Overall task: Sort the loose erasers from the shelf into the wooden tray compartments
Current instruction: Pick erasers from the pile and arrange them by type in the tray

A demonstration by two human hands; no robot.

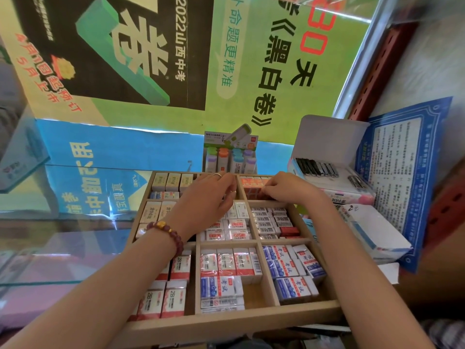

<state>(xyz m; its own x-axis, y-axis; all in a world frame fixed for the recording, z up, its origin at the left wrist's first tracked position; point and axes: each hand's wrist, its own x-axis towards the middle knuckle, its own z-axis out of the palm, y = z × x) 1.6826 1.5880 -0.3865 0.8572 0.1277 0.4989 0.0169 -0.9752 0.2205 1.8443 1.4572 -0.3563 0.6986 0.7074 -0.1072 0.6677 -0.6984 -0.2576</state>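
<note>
A wooden tray with several compartments sits on the glass shelf, filled with wrapped erasers. Orange erasers fill the far right compartment. My right hand reaches into that compartment, its fingers curled on the orange erasers. My left hand, with rings and a bead bracelet, hovers over the far middle compartment with fingers curled down; what it holds is hidden. Blue and white erasers fill the near right compartment, red and white ones the near middle.
A display box of coloured correction items stands behind the tray. At the right is an open white box with dark clips, paper packets and a blue printed sheet. Glass shelf extends left over posters.
</note>
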